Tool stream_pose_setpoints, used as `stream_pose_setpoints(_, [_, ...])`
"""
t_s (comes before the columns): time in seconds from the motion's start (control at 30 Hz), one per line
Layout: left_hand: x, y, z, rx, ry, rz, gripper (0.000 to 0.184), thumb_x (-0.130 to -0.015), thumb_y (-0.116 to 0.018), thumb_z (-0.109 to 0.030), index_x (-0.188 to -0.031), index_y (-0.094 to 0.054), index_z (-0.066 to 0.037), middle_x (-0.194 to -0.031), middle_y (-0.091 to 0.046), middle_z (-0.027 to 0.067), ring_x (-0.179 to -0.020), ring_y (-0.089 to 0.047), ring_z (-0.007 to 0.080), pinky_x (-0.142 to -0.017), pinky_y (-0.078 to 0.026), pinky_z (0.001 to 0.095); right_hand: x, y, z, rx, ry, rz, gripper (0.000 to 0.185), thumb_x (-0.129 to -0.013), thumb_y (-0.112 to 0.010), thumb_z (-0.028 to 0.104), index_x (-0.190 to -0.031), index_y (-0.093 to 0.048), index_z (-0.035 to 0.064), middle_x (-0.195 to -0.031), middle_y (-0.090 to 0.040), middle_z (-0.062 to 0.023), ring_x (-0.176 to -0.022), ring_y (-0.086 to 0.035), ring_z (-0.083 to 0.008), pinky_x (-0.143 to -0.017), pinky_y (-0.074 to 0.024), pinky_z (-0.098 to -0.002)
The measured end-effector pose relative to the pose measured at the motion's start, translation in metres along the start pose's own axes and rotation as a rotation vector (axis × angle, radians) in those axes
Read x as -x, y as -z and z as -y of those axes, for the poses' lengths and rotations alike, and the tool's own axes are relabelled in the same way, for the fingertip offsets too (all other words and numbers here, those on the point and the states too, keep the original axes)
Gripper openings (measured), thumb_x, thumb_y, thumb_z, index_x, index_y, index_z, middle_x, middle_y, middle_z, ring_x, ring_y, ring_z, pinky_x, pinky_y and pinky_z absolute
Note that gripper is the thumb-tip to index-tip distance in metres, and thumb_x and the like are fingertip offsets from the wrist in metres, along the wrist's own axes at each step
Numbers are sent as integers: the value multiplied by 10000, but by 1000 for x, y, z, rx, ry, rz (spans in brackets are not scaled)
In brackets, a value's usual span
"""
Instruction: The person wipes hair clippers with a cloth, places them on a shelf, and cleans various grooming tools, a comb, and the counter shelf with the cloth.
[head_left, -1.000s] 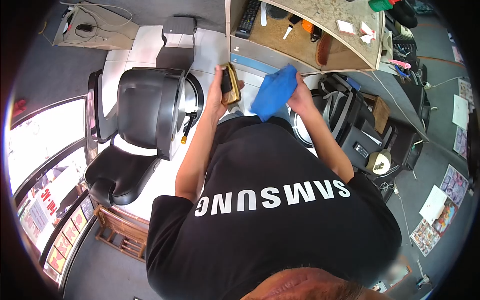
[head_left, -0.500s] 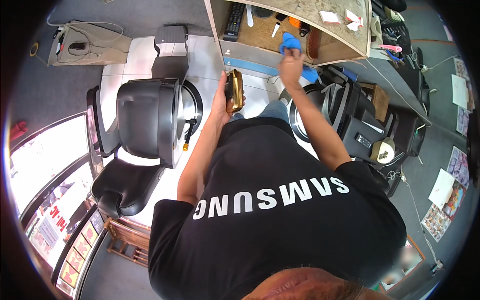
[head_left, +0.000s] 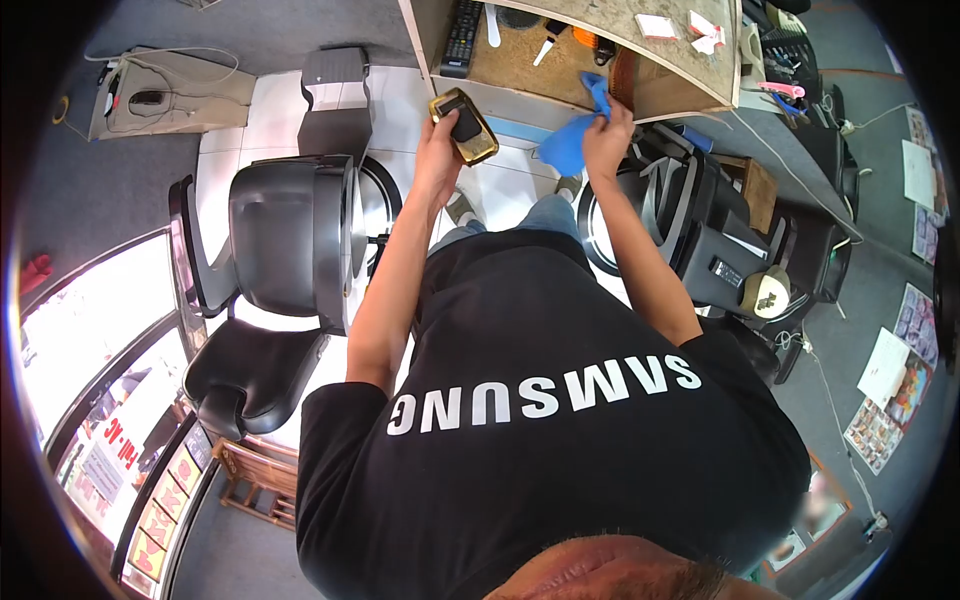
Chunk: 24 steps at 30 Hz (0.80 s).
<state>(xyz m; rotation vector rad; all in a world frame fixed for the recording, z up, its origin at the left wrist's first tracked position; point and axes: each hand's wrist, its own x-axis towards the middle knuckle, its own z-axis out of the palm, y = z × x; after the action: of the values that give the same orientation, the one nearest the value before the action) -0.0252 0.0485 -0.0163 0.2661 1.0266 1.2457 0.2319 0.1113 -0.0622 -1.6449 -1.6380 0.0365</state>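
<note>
My left hand (head_left: 440,150) is closed around a gold-and-black electric shaver (head_left: 466,127), its thumb lying on the dark middle panel. The shaver is held up in front of the shelf unit, above the tiled floor. My right hand (head_left: 608,142) grips a blue cloth (head_left: 565,146) close to the open shelf (head_left: 530,70). Part of the cloth hangs down to the left of the fingers, and another part sticks up above them. The fingertips of the right hand are partly hidden by the cloth.
On the shelf lie a black remote (head_left: 462,38), a small brush (head_left: 546,48) and a brown brush (head_left: 622,75). A black barber chair (head_left: 285,235) stands to the left. Another dark chair (head_left: 705,265), bearing a remote and a cap (head_left: 768,293), stands to the right.
My left hand has moved forward and tilted the shaver so its dark panel shows. My right hand has moved slightly right and down, and the cloth now hangs out more to the left.
</note>
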Motion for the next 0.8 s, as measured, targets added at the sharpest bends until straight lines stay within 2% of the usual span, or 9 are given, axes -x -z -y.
stream_pose_setpoints(0.13, [-25,-17,4,-253,-141,-49,484,-989,-611,-322,-1284,-417,9,-1138,-605,119,-1010,-606,165,-838,-509,306,27,-25,11,106,156,94,370,-769,-532,-71,-1093,-682,23,-1099,-645,-165,-1037,-565,-351,-910,-468,-411])
stream_pose_setpoints(0.2, [-53,-21,14,-381,-261,-88,508,-979,-635,-302,-1282,-404,34,-1122,-607,130,-975,-606,155,-837,-506,302,25,-27,25,-143,173,219,373,-788,-522,-60,-1107,-684,42,-1110,-655,-167,-1021,-567,-358,-941,-449,-415])
stream_pose_setpoints(0.23, [-59,-28,17,-385,-325,-113,650,-905,-739,-308,-1277,-371,78,-1096,-614,165,-958,-608,179,-845,-504,307,23,-23,30,-267,180,282,374,-797,-517,-55,-1114,-685,52,-1115,-660,-167,-1014,-567,-361,-957,-439,-416])
stream_pose_setpoints(0.33, [-84,-41,9,-758,-585,-60,795,-810,-830,-323,-1277,-343,99,-1095,-614,199,-976,-614,229,-865,-505,328,25,1,44,-350,78,453,313,-814,-493,-56,-1035,-691,45,-1071,-678,-152,-954,-594,-327,-893,-464,-384])
stream_pose_setpoints(0.37, [-79,-52,1,-918,-636,-113,917,-704,-895,-314,-1274,-325,122,-1107,-607,260,-1007,-629,304,-888,-505,356,38,-5,36,-405,-82,397,216,-858,-509,0,-976,-684,43,-967,-699,-136,-847,-637,-290,-787,-493,-363])
stream_pose_setpoints(0.47, [-118,-50,10,-1046,-698,-19,917,-672,-886,-245,-1284,-313,127,-1127,-597,306,-1044,-634,370,-905,-509,375,43,18,49,-431,-382,493,169,-888,-569,128,-985,-685,51,-849,-702,-122,-745,-660,-266,-696,-503,-367])
stream_pose_setpoints(0.5, [-126,-54,11,-1129,-727,-36,903,-674,-845,-241,-1290,-305,139,-1143,-593,338,-1079,-620,423,-920,-513,400,39,31,61,-327,-405,495,298,-896,-627,347,-893,-683,53,-746,-690,-186,-749,-677,-394,-700,-522,-450])
stream_pose_setpoints(0.63, [-147,-69,15,-1369,-515,-54,863,-703,-792,-300,-1276,-321,143,-1107,-617,340,-1080,-617,435,-928,-513,433,47,40,47,-130,-387,566,535,-928,-561,548,-813,-676,39,-694,-659,-226,-698,-659,-425,-649,-509,-474])
stream_pose_setpoints(0.8, [-173,-67,24,-1499,-663,-76,812,-713,-776,-343,-1230,-374,137,-1032,-640,332,-1020,-611,477,-898,-526,459,52,56,37,-129,-461,604,506,-926,-581,519,-848,-679,29,-674,-654,-208,-675,-664,-389,-645,-512,-449])
